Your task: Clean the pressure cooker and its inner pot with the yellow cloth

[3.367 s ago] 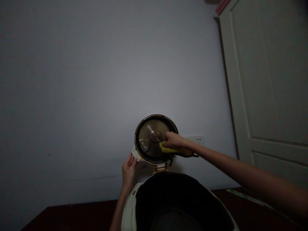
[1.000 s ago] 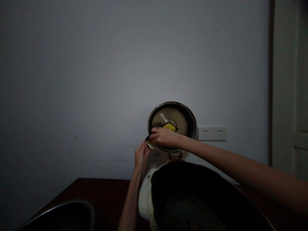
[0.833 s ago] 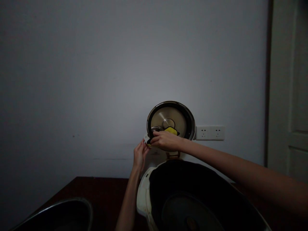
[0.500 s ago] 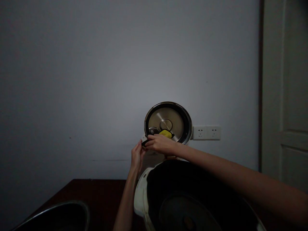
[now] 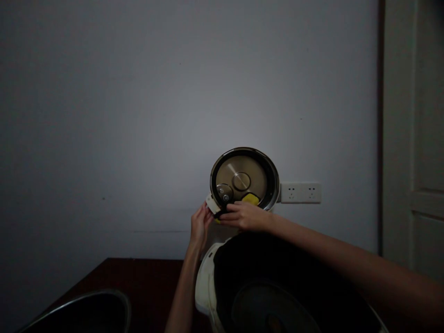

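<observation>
The cooker lid (image 5: 239, 167) stands raised, its round metal inner face turned toward me. My left hand (image 5: 199, 227) is closed on the white tab (image 5: 212, 204) at the lid's lower left edge. In my right hand (image 5: 247, 216) is a yellow-and-black cloth or pad (image 5: 251, 199), pressed to the lower rim of the lid beside that tab. Part of the cloth is hidden behind the fingers. Below both hands is the cooker body (image 5: 205, 283), with a white outer edge and a dark inside.
A dark pot with a shiny rim (image 5: 78, 297) is partly in view at the lower left, on a dark reddish table (image 5: 149, 273). Behind the lid is a plain wall with a double socket (image 5: 301, 192). A pale door (image 5: 430, 138) is at the right.
My right hand has slid right and slightly down along the lid's lower rim with the cloth, uncovering the white tab and small valve parts. My left hand stays at the tab.
</observation>
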### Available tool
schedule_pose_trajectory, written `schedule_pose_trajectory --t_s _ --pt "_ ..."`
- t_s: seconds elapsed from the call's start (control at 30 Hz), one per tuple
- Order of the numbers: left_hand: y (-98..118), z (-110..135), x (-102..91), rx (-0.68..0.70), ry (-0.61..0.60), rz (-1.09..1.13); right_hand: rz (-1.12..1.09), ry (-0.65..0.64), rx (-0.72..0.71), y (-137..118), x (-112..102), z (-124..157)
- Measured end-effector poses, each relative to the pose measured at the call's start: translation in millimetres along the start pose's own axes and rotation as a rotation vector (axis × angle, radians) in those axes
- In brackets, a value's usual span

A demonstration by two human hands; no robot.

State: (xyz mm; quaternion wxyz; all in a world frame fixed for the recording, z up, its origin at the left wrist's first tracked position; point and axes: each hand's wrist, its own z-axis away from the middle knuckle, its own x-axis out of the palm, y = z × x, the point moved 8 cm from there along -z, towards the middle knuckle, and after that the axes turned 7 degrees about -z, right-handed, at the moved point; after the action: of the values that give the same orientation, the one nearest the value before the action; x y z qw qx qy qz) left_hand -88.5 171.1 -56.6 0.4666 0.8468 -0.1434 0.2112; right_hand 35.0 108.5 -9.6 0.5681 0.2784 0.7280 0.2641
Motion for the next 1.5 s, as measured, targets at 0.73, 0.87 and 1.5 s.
schedule_pose_trajectory --t_s 0.73,0.87,1.5 --pt "1.3 -0.2 2.5 0.013 -0.001 0.002 0.010 -0.019 -0.076 -25.4 -0.6 -25.3" --pt "1.5 0.3 4.0 0.001 -0.014 0.023 -0.049 -0.092 -0.008 -11.1 16.9 -22.5" --pt "-14.0 -3.4 -1.7 -0.136 0.017 0.200 -0.402 0.031 0.312 -12.0 -72.4 4.7"
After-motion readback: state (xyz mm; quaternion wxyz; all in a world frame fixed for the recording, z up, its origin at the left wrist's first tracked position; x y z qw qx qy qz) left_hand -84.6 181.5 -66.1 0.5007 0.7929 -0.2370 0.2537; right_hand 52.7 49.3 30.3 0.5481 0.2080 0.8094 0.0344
